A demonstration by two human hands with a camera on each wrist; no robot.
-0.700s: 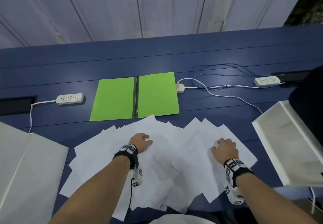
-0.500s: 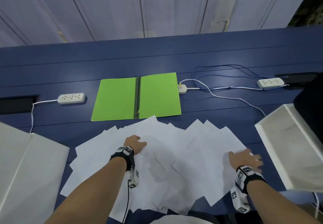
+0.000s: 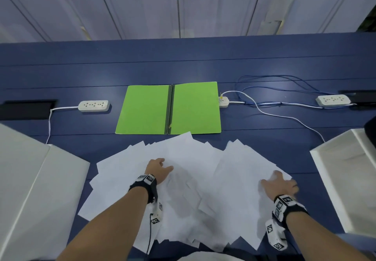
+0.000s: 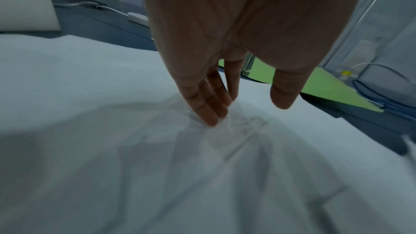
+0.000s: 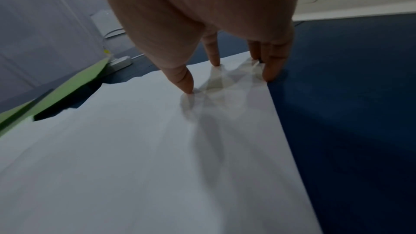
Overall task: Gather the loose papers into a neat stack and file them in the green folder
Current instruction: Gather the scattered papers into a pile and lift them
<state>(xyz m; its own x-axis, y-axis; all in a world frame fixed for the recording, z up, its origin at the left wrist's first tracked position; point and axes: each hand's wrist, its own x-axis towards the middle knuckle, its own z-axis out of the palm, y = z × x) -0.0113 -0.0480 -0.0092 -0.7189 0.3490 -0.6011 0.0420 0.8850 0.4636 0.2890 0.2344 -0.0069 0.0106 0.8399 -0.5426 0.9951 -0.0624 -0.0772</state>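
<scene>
Now we see both hands flat, fingers straight, on scattered papers [image 3: 183, 179]: left hand [image 3: 157, 170] mid-pile; right hand [image 3: 281, 185] at its edge; one green folder [image 3: 168, 108] ahead; three power strips [image 3: 94, 106].

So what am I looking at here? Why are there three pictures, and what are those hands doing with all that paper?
These are a person's two bare hands, no machine. One camera sits on the head and looks down; the other two are strapped to the wrists, so they see along the fingers up close. On the dark blue table lies a spread of loose white paper sheets. Behind them is an open bright green card folder, with white power strips and cables to the sides. The left hand rests its straight fingers on the middle of the sheets. The right hand presses its fingertips at the sheets' right edge. Nothing is gripped; both hands just touch the paper.
</scene>
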